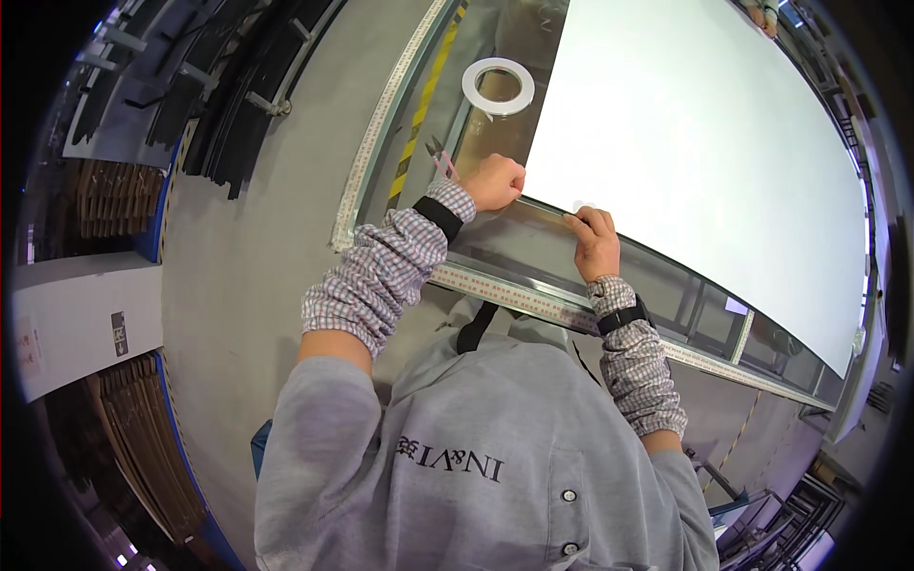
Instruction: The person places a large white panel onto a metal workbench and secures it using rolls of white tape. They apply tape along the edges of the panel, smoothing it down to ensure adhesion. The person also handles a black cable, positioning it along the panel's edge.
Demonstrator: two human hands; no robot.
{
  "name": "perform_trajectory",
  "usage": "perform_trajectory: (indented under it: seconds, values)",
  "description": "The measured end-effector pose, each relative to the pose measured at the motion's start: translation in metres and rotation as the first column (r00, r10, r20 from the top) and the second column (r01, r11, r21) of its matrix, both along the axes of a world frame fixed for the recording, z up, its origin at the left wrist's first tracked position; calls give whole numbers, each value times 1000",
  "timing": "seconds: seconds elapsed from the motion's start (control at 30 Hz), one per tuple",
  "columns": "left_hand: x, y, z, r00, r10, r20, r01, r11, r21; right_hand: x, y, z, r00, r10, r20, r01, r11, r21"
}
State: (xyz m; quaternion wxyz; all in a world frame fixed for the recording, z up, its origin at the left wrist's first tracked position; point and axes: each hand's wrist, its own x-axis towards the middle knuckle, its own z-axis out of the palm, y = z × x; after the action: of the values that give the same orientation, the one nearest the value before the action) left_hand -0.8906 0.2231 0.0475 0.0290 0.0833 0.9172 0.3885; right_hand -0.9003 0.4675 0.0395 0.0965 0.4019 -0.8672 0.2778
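We find scissors against the left hand, curled at the near-left corner of the white panel on the table; beyond, a tape roll; rightward, the right hand, apart, fingertips at the panel's near edge. We cannot tell either grip.

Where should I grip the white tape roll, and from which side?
Probably the left wall of the white tape roll, coming from above with a finger through its open centre: it lies flat, its right side sits close to the white panel, and a loose end juts from the near rim.
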Motion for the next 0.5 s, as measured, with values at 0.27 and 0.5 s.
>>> perform_trajectory:
  seconds: [0.27, 0.5]
  values:
    - [7, 5, -4, 993, 57, -108, -76, 981, -180, 7, -4, 13, 1000, -12, -20, 13, 999, 45]
    - [15, -7, 2, 996, 84, 11, -81, 984, -157, 2, -17, 6, 997, 74, -38, -68, 987, 146]
